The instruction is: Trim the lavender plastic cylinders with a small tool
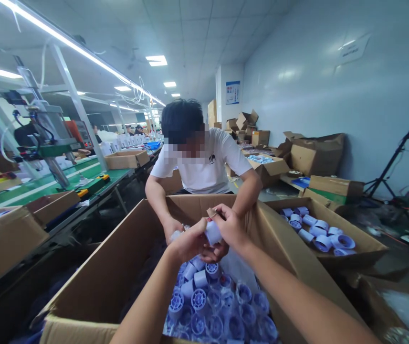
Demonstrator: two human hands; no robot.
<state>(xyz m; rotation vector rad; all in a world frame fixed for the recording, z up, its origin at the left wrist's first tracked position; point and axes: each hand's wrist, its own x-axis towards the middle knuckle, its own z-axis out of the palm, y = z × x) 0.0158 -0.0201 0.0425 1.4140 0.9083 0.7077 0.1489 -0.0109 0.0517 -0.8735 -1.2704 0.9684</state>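
Note:
Above the big carton, my left hand (189,240) is closed around the left side of a whitish plastic cylindrical part (213,233). My right hand (232,226) is closed at the part's upper right, its fingertips pinching a small brown piece (210,212) that looks like card or tape. A bit of red shows beside it. Below are several similar lavender-white plastic cylinders (200,279), some with spoked ends, some in clear bags. A co-worker's hand (215,252) is just under the part; their other hand (173,231) holds something clear and whitish.
The large open carton (93,272) surrounds the parts. Across it a co-worker (204,167) leans in. A shallower box (361,243) of similar parts stands at right, near a black tripod (397,148). A green-topped workbench (82,177) with a press machine (47,124) runs along the left.

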